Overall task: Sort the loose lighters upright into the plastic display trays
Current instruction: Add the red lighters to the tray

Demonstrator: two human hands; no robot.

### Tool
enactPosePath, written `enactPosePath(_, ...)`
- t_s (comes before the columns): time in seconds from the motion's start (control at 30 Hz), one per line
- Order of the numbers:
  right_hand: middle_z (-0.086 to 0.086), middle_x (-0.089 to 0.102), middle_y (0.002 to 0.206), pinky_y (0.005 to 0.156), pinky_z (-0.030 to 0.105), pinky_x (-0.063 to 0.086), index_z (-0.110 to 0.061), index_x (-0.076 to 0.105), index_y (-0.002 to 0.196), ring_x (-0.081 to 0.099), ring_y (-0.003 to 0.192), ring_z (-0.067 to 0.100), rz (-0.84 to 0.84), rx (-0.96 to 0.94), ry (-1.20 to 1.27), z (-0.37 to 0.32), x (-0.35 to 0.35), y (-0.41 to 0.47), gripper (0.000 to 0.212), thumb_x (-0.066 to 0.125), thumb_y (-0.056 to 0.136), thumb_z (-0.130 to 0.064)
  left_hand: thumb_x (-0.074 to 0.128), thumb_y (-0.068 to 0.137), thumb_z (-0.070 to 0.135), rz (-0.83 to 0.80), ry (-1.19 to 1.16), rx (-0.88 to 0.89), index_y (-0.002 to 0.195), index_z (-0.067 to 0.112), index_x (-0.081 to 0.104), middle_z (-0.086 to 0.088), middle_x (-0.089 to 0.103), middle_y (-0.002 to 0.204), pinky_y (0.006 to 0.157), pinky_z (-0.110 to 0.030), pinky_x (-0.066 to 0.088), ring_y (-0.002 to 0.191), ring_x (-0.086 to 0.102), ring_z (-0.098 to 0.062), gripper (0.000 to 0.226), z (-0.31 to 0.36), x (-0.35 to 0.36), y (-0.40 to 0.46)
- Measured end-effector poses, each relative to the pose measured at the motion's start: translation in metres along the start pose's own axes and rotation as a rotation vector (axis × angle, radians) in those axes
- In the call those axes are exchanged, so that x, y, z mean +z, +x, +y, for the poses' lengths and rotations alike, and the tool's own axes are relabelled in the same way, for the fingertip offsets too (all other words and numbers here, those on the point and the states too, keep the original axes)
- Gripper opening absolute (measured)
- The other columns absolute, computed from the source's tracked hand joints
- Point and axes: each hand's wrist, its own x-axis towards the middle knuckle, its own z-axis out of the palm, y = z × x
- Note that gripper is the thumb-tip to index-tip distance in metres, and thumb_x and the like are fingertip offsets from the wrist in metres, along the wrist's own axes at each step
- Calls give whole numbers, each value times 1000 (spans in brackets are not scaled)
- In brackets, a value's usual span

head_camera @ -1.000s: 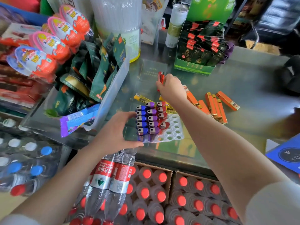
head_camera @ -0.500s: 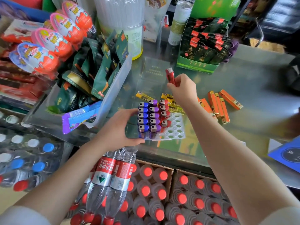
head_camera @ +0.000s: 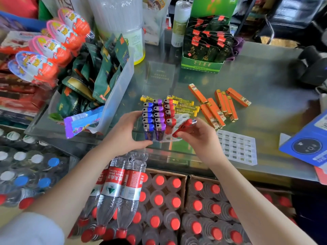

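Observation:
A white plastic display tray (head_camera: pixel 183 117) lies on the glass counter, with rows of blue, purple and red lighters (head_camera: pixel 158 117) standing upright in its left half. My left hand (head_camera: pixel 123 131) grips the tray's left side and near corner. My right hand (head_camera: pixel 200 137) pinches a red lighter (head_camera: pixel 184 127), tilted, just above the tray's near right holes. Yellow lighters (head_camera: pixel 184 106) lie flat behind the tray. Orange lighters (head_camera: pixel 219 106) lie loose to the right. A second white tray (head_camera: pixel 237 149) with nothing in it lies at the near right.
A clear bin of green snack packets (head_camera: pixel 99 75) stands left of the tray. A green carton of dark sachets (head_camera: pixel 205 48) stands behind. A blue box (head_camera: pixel 307 144) sits at the right edge. Bottled water packs (head_camera: pixel 159 200) fill the floor below the counter edge.
My right hand picked a red lighter up from behind the tray and brought it toward me, down to the tray's near right side. My left hand stayed on the tray.

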Motion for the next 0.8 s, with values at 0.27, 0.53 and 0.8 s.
enactPosePath(0.27,0,64,77,59,8,45,-33,43,65,58,65,7,-65,-131,-271,-5,11,9,38,73,75,-13,78,63,36,12,5,18,125,22,44,5,51,125,95,-29,32,117,39,-9,72,0,2,-1)
enactPosePath(0.53,-3,55,69,59,16,44,-18,47,72,51,58,9,34,-261,-275,3,20,5,29,75,72,-12,78,63,34,14,-17,14,126,22,43,8,48,123,95,-26,30,113,36,-2,73,1,1,-1)
enactPosePath(0.8,-5,43,65,43,16,26,-11,43,70,34,47,10,55,-410,-498,4,19,6,31,73,74,-19,79,63,32,14,-26,20,128,22,42,5,49,126,93,-23,28,113,33,0,75,1,1,0)
